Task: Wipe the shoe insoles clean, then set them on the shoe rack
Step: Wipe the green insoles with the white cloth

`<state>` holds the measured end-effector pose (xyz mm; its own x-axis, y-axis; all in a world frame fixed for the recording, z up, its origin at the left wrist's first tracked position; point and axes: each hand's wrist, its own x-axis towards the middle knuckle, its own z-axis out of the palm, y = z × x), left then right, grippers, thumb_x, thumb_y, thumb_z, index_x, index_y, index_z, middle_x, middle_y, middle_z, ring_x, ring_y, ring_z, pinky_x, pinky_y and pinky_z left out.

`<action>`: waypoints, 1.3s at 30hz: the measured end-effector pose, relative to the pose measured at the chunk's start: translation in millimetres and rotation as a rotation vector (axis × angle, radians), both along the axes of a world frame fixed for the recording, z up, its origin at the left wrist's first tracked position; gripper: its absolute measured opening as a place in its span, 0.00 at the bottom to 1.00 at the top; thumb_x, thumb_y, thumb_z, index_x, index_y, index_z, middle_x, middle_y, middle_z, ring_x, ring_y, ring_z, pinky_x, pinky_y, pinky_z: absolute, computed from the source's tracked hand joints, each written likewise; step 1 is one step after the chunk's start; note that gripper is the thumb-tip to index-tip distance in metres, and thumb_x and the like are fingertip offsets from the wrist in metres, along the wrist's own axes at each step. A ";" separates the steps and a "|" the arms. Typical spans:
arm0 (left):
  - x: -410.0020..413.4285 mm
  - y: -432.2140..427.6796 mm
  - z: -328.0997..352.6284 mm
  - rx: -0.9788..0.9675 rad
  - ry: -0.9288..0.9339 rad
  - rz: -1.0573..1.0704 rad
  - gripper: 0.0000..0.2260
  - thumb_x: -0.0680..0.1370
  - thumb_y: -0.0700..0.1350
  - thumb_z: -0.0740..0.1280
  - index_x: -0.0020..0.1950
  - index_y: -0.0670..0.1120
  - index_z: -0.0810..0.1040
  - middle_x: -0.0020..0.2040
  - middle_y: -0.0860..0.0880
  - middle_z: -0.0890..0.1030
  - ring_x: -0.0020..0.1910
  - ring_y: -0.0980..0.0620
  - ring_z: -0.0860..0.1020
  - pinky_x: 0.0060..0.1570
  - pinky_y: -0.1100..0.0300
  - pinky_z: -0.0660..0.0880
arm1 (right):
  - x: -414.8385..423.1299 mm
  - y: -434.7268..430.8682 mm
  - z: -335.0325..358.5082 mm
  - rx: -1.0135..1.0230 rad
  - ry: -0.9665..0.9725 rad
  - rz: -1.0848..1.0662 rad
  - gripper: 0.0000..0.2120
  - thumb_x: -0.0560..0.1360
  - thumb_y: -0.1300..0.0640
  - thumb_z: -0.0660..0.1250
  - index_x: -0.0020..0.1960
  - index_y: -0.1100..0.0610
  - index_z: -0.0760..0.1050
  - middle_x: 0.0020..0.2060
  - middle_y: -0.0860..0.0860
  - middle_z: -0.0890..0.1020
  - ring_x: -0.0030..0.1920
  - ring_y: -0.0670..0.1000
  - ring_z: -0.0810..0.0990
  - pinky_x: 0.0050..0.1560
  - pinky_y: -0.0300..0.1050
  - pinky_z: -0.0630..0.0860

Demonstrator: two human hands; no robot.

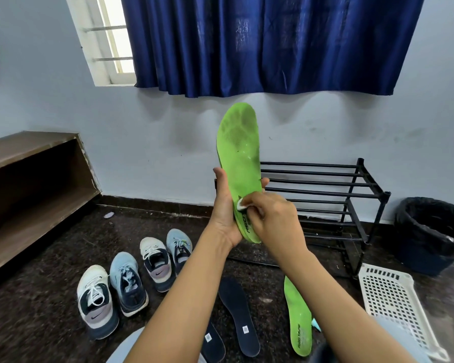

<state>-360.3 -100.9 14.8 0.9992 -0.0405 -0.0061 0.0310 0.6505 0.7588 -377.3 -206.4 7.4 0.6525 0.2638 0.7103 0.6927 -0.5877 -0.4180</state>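
A green insole (237, 153) was held upright, toe end up, in front of the pale wall and clear of the shoe rack (325, 200). The grip of the left hand (224, 213) was clamped on its heel half, with the thumb on the left edge and the fingertips curled round the right edge. The grip of the right hand (270, 218) was pinched together on a small white wipe (240, 204), which was pressed against the insole's face beside the printed lettering.

The black shoe rack was seen just behind the hands, against the wall, its left end blocked by the insole and both hands. On the dark floor (37, 310) a second green insole (298, 318) lay near the rack's foot, partly crossed by the right forearm. Two dark insoles (237, 310) lay beside it, the nearer one partly covered by the left forearm. Four sneakers (126, 281) were lined up to their left. A black-lined bin (430, 231) stood right of the rack, and a white perforated basket (393, 307) was cut off at the lower right corner. A wooden shelf (32, 184) was cut off at the left edge, and a blue curtain (260, 43) covered most of a window (110, 40).

A pale blue object (315, 324) behind the floor insole was too hidden to be identified. The lettering under the right hand could not be read. A dark edge was seen behind the held insole, but whether it was a second layer could not be told.
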 end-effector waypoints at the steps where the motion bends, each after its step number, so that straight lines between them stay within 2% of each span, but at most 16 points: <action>1: 0.2 -2.2 0.2 0.005 -0.001 -0.006 0.40 0.72 0.75 0.47 0.52 0.43 0.81 0.46 0.44 0.83 0.42 0.48 0.80 0.48 0.53 0.77 | -0.1 1.0 -0.7 0.005 -0.008 -0.011 0.08 0.67 0.65 0.65 0.41 0.56 0.81 0.35 0.52 0.81 0.36 0.54 0.79 0.39 0.40 0.70; 4: 2.0 -1.4 1.8 -0.044 0.002 -0.009 0.40 0.72 0.75 0.45 0.53 0.44 0.80 0.46 0.45 0.82 0.46 0.47 0.80 0.50 0.53 0.77 | -1.5 1.9 -3.0 -0.005 0.028 0.039 0.09 0.66 0.66 0.66 0.42 0.58 0.82 0.37 0.53 0.83 0.38 0.55 0.81 0.42 0.40 0.72; 7: 5.0 6.9 1.9 -0.115 -0.024 0.022 0.40 0.72 0.75 0.46 0.54 0.43 0.79 0.47 0.44 0.81 0.44 0.46 0.80 0.52 0.50 0.75 | -4.3 0.4 -3.1 -0.011 0.057 0.143 0.10 0.65 0.67 0.66 0.43 0.59 0.83 0.39 0.53 0.84 0.40 0.54 0.82 0.47 0.41 0.73; 12: 2.4 13.9 1.1 -0.141 -0.027 0.016 0.41 0.72 0.75 0.47 0.56 0.42 0.79 0.48 0.43 0.81 0.43 0.46 0.81 0.47 0.51 0.79 | -11.5 -2.3 1.0 0.014 0.152 0.194 0.10 0.69 0.57 0.66 0.44 0.58 0.84 0.41 0.50 0.83 0.38 0.45 0.78 0.45 0.30 0.71; 14: 0.6 10.1 0.7 -0.126 -0.016 0.002 0.41 0.72 0.76 0.47 0.56 0.42 0.79 0.47 0.44 0.82 0.43 0.47 0.81 0.49 0.51 0.78 | -9.0 -3.5 1.7 0.006 0.147 0.166 0.08 0.68 0.56 0.68 0.42 0.58 0.84 0.40 0.50 0.84 0.39 0.47 0.80 0.46 0.29 0.70; 15: -0.6 7.3 0.5 -0.109 -0.008 -0.001 0.41 0.72 0.76 0.47 0.55 0.43 0.79 0.47 0.44 0.82 0.43 0.47 0.81 0.49 0.51 0.77 | -6.8 -3.7 0.8 -0.005 0.131 0.143 0.07 0.68 0.57 0.69 0.42 0.58 0.84 0.39 0.51 0.84 0.40 0.49 0.81 0.47 0.31 0.70; 19: -4.1 -4.5 -1.9 -0.004 0.028 -0.010 0.43 0.71 0.76 0.46 0.44 0.41 0.84 0.41 0.45 0.83 0.40 0.49 0.81 0.46 0.55 0.78 | 2.9 -0.8 -2.2 -0.044 0.058 0.025 0.03 0.68 0.61 0.71 0.41 0.58 0.83 0.38 0.54 0.82 0.40 0.55 0.80 0.45 0.49 0.77; 26: -5.1 -6.9 1.7 0.047 -0.005 -0.031 0.43 0.72 0.75 0.45 0.50 0.40 0.81 0.43 0.44 0.82 0.42 0.49 0.81 0.48 0.56 0.78 | 5.5 2.2 0.9 -0.004 -0.034 -0.042 0.05 0.70 0.63 0.67 0.44 0.61 0.81 0.38 0.56 0.79 0.42 0.57 0.78 0.44 0.48 0.75; 28: -7.4 -8.4 3.5 0.024 -0.032 -0.026 0.39 0.74 0.73 0.46 0.50 0.42 0.80 0.42 0.45 0.82 0.40 0.50 0.81 0.45 0.58 0.79 | 9.7 1.7 5.0 0.015 -0.058 -0.070 0.05 0.71 0.62 0.67 0.44 0.62 0.81 0.38 0.56 0.78 0.41 0.56 0.77 0.44 0.47 0.72; 30: -8.8 -8.2 3.3 0.003 -0.029 -0.015 0.37 0.75 0.72 0.47 0.48 0.44 0.81 0.40 0.46 0.82 0.39 0.50 0.81 0.42 0.59 0.79 | 13.8 1.1 6.2 0.010 -0.046 -0.048 0.05 0.71 0.63 0.67 0.44 0.62 0.81 0.37 0.56 0.78 0.41 0.55 0.76 0.44 0.46 0.72; 33: -8.4 -3.4 2.9 0.035 0.007 -0.009 0.40 0.74 0.74 0.45 0.51 0.42 0.80 0.43 0.45 0.82 0.41 0.49 0.81 0.44 0.57 0.79 | 13.4 -0.2 -0.3 -0.038 0.009 0.036 0.05 0.69 0.64 0.67 0.41 0.61 0.81 0.37 0.56 0.78 0.40 0.57 0.78 0.46 0.50 0.75; 35: -7.1 1.8 2.7 0.034 0.036 0.001 0.41 0.73 0.75 0.44 0.52 0.42 0.80 0.44 0.45 0.83 0.42 0.48 0.81 0.45 0.56 0.79 | 9.2 0.6 -4.2 -0.060 0.058 0.086 0.06 0.67 0.63 0.67 0.40 0.61 0.82 0.36 0.57 0.79 0.39 0.58 0.79 0.45 0.48 0.75; 39: -4.4 13.4 2.2 -0.051 0.035 0.018 0.40 0.74 0.75 0.45 0.57 0.43 0.79 0.45 0.43 0.83 0.42 0.47 0.82 0.47 0.53 0.77 | 3.9 0.4 -6.6 -0.092 0.140 0.168 0.06 0.67 0.61 0.67 0.40 0.60 0.83 0.37 0.55 0.81 0.37 0.56 0.79 0.40 0.36 0.67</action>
